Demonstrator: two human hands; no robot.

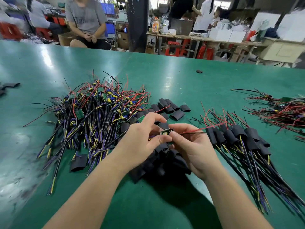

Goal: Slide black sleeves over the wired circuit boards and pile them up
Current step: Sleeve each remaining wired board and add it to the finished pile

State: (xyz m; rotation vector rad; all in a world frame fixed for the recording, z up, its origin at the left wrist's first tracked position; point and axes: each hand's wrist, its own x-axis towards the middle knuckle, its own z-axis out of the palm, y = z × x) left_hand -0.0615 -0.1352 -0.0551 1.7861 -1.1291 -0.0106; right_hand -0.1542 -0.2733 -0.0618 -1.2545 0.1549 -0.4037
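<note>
Head | step: sleeving | left grip (143, 138), right grip (193, 149) pinch board (166, 133) | next: seat fully, add to pile (237, 136)

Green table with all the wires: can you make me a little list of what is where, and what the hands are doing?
surface: green table
left side: pile of bare wired boards
right side: pile of sleeved boards
middle: loose black sleeves, more under the hands
left hand: pinches one wired board
right hand: pinches the same board
</note>
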